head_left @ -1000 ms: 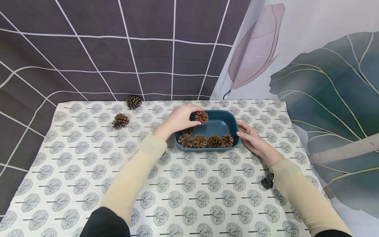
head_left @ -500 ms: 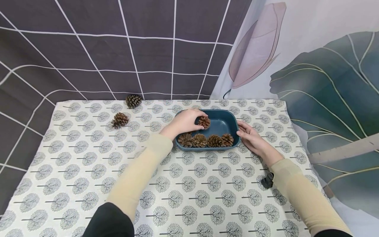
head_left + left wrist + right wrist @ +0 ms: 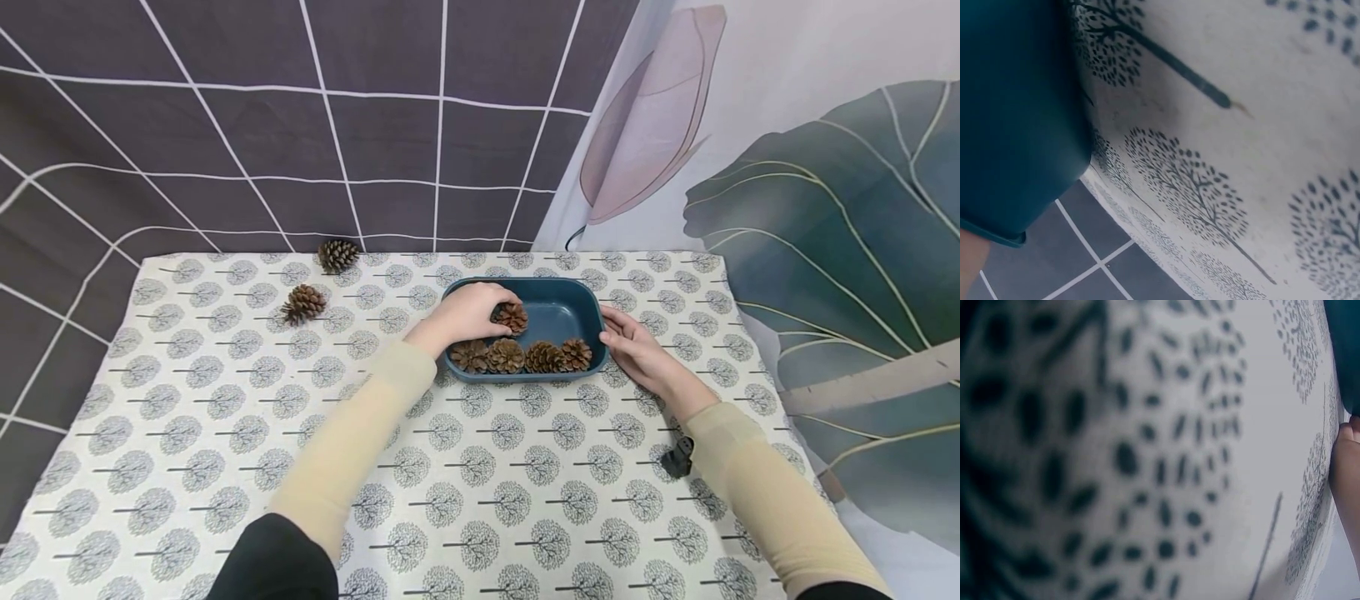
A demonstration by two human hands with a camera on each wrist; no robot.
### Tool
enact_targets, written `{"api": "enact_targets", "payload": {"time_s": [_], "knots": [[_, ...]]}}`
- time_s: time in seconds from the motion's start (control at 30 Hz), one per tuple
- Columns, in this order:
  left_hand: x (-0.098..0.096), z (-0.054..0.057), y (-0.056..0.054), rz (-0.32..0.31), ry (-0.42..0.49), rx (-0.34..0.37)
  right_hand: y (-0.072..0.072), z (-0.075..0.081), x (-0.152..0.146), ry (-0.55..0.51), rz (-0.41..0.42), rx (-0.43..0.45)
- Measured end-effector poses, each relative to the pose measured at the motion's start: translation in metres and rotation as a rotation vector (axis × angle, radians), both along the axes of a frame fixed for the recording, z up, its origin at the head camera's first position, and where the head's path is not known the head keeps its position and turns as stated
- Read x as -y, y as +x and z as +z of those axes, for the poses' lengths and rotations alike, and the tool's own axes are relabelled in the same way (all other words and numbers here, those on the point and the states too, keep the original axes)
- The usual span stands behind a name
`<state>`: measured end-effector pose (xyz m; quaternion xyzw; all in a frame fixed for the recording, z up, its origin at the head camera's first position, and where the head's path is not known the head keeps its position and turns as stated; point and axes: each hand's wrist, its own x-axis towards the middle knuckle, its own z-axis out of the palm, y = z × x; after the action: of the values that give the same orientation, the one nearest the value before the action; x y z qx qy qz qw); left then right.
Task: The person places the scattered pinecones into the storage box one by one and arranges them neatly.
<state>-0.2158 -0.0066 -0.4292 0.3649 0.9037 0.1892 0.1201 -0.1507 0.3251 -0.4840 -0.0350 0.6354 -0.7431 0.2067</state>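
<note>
A blue rectangular dish (image 3: 558, 312) stands on the tablecloth, with several brown pine cones (image 3: 545, 357) lined up along its near side. My left hand (image 3: 472, 310) reaches over the dish's left end and grips another pine cone (image 3: 512, 317) between thumb and fingers, low inside the dish. The palm side and part of that cone are hidden by the hand. At the dish's right end my right hand (image 3: 637, 348) holds the rim, thumb at the edge and fingers along the outer wall. In the left wrist view the dish's outer wall (image 3: 1016, 112) fills the left side.
Two more pine cones lie at the back left: one pine cone (image 3: 338, 257) at the table's far edge, another pine cone (image 3: 304, 305) nearer. A tree-print cloth (image 3: 480, 500) covers the table. A dark grid curtain (image 3: 375, 142) hangs behind it. A small black device (image 3: 678, 458) sits at the right wrist.
My left hand has moved slightly right and down with the pine cone, bringing it lower into the dish beside the near row. The right hand stays at the rim.
</note>
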Motion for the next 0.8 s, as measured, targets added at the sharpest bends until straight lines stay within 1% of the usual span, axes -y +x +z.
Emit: {"api": "enact_targets", "payload": {"time_s": [0.13,0.4,0.6,0.8], "knots": [[0.003,-0.001,0.0,0.0,-0.005,0.013,0.001,0.0,0.0,-0.005,-0.002,-0.004],[0.01,0.001,0.0,-0.004,-0.003,0.03,0.001,0.0,0.001,-0.031,-0.001,-0.019],[0.012,0.0,-0.003,-0.027,-0.024,0.06,0.001,0.0,0.001,-0.033,0.0,-0.022],[0.013,0.001,-0.006,-0.035,-0.031,0.094,0.002,0.0,0.0,-0.043,-0.002,-0.021]]}}
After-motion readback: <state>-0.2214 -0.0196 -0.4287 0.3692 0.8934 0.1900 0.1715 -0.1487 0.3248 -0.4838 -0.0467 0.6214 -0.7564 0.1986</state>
